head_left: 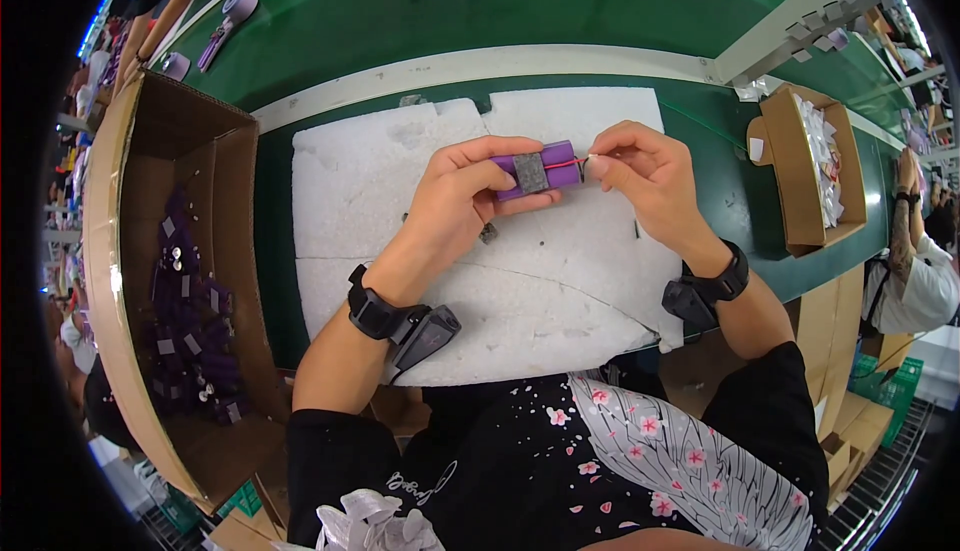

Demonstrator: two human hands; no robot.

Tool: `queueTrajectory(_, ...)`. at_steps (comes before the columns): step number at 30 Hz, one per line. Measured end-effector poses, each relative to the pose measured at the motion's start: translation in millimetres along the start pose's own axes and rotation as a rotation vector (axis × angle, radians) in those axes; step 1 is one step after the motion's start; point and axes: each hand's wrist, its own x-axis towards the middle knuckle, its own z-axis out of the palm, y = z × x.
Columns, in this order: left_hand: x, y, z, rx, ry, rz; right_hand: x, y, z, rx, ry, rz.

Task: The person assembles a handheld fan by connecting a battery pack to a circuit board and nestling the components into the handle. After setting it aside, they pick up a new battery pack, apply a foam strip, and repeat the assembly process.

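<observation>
The left hand [455, 191] grips a purple pack [562, 177] above the foam [370, 176], its grey pad [530, 173] already on. The right hand [655, 179] pinches its red wire [564, 163] near the end, seemingly not yet connected. Similar packs [190, 336] lie in the box [118, 281].

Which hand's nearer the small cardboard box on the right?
Right. The right hand is left of the box; the left hand is farther left, holding the purple battery pack.

Above the white foam sheet [350, 191]: purple battery pack [560, 151], grey pad [530, 173], red wire [562, 164]. Left of the sheet, a brown cardboard box [108, 301]; right of it, dark green surface [722, 176]; on its near side, black shirt [490, 451], pink-blossomed.
</observation>
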Motion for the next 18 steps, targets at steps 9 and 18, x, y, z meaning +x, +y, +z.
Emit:
queueTrajectory(9, -1.6, 4.0, -0.1, -0.042, 0.022, 0.032, 1.4, -1.1, -2.6, 0.025, 0.060, -0.041)
queueTrajectory(18, -1.1, 8.1, -5.1, -0.090, 0.008, 0.055, 2.9, -0.8, -5.5, 0.041, 0.138, -0.129)
